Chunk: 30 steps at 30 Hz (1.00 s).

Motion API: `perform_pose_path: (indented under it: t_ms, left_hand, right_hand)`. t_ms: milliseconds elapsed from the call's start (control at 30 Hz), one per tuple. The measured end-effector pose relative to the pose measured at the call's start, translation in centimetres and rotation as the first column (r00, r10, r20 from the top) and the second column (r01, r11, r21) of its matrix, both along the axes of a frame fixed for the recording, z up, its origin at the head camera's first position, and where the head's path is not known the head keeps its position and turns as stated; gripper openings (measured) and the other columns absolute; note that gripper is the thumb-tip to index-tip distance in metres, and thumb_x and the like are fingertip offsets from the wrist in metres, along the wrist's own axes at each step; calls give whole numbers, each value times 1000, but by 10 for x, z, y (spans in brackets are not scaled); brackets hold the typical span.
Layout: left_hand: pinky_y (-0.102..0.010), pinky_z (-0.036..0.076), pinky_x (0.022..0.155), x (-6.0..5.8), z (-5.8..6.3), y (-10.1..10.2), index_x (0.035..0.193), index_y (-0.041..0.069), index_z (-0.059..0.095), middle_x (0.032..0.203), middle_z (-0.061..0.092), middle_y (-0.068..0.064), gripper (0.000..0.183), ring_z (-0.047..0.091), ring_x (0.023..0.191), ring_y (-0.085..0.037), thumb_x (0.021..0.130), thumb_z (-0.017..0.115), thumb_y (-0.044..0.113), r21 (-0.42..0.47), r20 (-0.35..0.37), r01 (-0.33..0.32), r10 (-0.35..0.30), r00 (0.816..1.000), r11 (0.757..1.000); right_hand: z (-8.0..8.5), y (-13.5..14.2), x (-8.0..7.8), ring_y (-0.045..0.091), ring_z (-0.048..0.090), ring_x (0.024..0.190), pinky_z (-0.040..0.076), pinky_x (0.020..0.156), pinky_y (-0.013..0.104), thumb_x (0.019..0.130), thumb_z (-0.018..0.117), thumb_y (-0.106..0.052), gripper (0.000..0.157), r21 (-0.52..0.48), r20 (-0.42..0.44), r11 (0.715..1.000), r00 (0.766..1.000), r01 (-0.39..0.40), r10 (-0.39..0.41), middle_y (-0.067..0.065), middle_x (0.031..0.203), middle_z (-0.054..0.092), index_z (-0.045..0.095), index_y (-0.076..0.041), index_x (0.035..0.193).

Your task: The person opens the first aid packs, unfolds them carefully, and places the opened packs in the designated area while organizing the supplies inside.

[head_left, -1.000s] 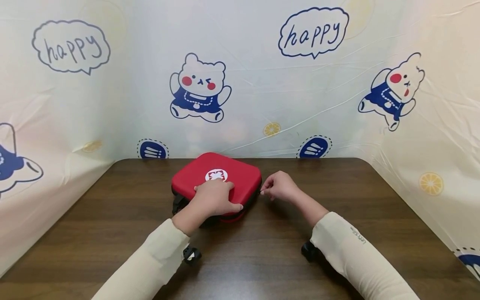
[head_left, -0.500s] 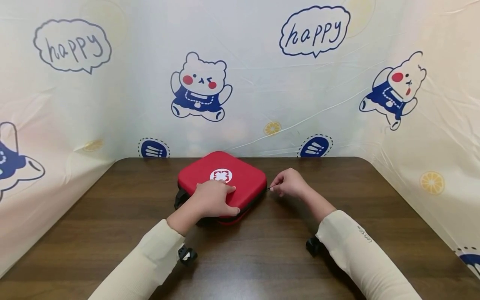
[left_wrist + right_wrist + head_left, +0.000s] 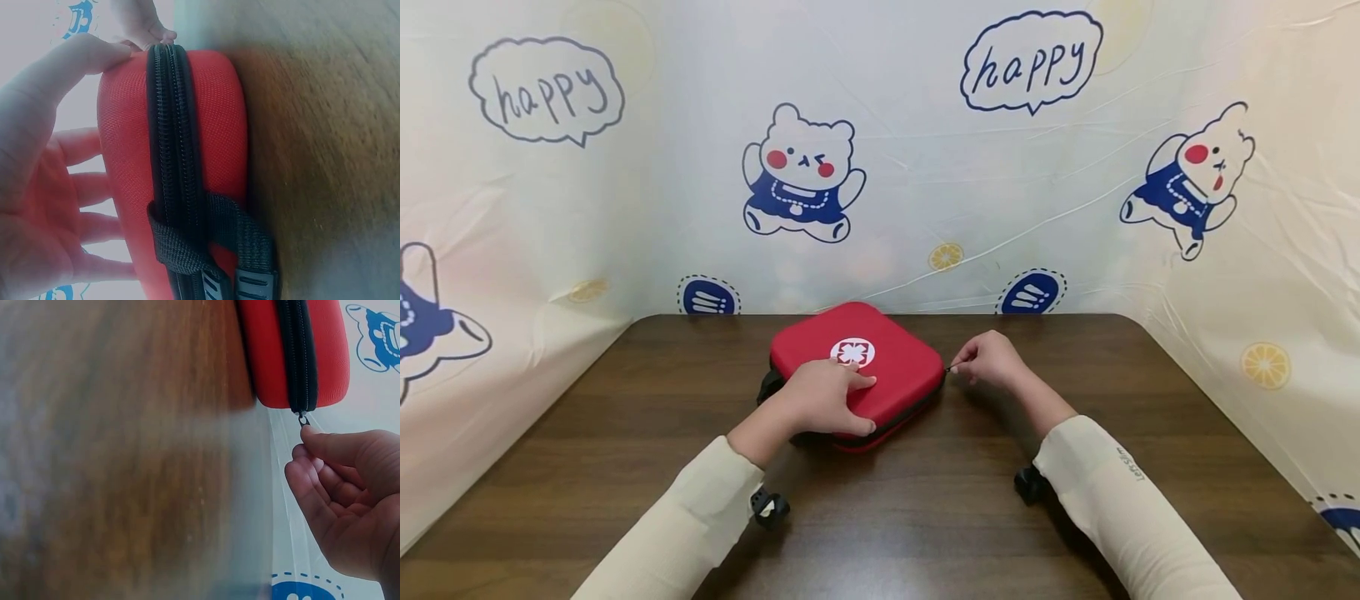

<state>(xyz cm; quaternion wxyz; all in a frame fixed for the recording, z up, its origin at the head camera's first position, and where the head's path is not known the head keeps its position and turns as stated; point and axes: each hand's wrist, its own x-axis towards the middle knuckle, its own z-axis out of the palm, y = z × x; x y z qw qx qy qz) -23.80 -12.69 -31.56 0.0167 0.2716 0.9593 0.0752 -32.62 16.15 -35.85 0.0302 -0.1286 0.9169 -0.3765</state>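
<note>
A red zippered case (image 3: 901, 367) with a white round emblem (image 3: 853, 352) on its lid lies turned at an angle on the table. My left hand (image 3: 822, 397) rests on the lid with fingers spread, its thumb at the near edge. At the case's right corner, my right hand (image 3: 991, 358) pinches a small dark zipper pull (image 3: 304, 420) between thumb and forefinger. The black zipper (image 3: 172, 125) runs along the side, its teeth meshed where the left wrist view shows them. A black strap (image 3: 181, 247) hangs over it there.
The brown wooden table (image 3: 895, 525) extends around the case on all sides. Behind it hangs a pale curtain (image 3: 910, 183) printed with bears and speech bubbles. A black wrist camera (image 3: 769, 508) sits below my left sleeve, another (image 3: 1030, 485) below the right.
The case has slid to the right and turned slightly. My right hand has moved right and a little away, still pinching the zipper pull. The left hand stays on the lid, now nearer its left side.
</note>
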Motion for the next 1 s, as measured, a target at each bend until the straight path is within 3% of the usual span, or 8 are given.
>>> perform_pose_path:
  t_ms: [200, 400, 533, 667, 767, 867, 1000]
  left_hand:
    - [-47, 46, 97, -1, -1, -4, 132, 20, 64, 138, 56, -10, 63, 52, 121, -32, 75, 75, 44, 37, 23, 47, -48, 999, 998]
    - [-47, 46, 98, -4, 0, -7, 134, 21, 62, 142, 52, -8, 65, 45, 130, -35, 74, 76, 43, 66, 63, 46, -50, 997, 997]
    - [-53, 33, 109, -7, -4, -13, 136, 21, 60, 147, 47, -7, 68, 36, 136, -34, 74, 78, 40, 115, 116, 65, -79, 990, 991]
    - [-57, 19, 115, -9, -9, -24, 139, 22, 57, 151, 41, -6, 70, 32, 139, -30, 73, 79, 36, 173, 163, 101, -130, 978, 980]
    - [-53, 34, 109, -8, -9, -33, 137, 22, 59, 150, 42, -5, 70, 35, 138, -27, 72, 82, 33, 218, 160, 121, -157, 974, 969]
    - [-47, 49, 95, -6, -7, -42, 131, 21, 64, 144, 48, -4, 66, 40, 133, -27, 70, 84, 35, 262, 135, 108, -147, 980, 959]
    - [-46, 52, 90, -5, -8, -57, 124, 18, 69, 140, 52, -7, 61, 44, 129, -31, 70, 85, 41, 333, 97, 20, -56, 994, 943]
  right_hand:
    - [-1, -2, -6, 14, 64, 56, 56, 63, 29, 84, 75, -7, 7, -22, -6, 1000, 1000, 15, -15, 6, 76, 71, 76, 0, 86]
    - [1, 0, -10, 19, 66, 62, 57, 68, 32, 85, 74, -7, 8, -47, 64, 999, 998, 9, -6, 9, 81, 72, 76, 0, 89]
    - [3, 2, -10, 21, 65, 68, 58, 70, 34, 86, 70, -2, 13, -51, 160, 998, 986, -33, 41, 9, 84, 71, 74, 2, 97]
    - [7, -1, -6, 22, 66, 79, 59, 75, 38, 91, 61, 2, 25, -103, 272, 991, 956, -82, 107, 13, 95, 69, 67, 5, 115]
    - [11, -6, -2, 26, 67, 88, 58, 78, 42, 98, 54, -5, 32, -183, 322, 979, 936, -87, 143, 19, 107, 67, 58, 7, 127]
    - [15, -13, 4, 30, 68, 94, 58, 78, 44, 100, 56, -19, 43, -258, 367, 964, 917, -62, 157, 22, 117, 63, 49, 4, 136]
    - [19, -21, 15, 30, 67, 95, 59, 74, 45, 95, 64, -29, 63, -292, 417, 955, 891, -54, 178, 23, 125, 58, 37, 0, 145]
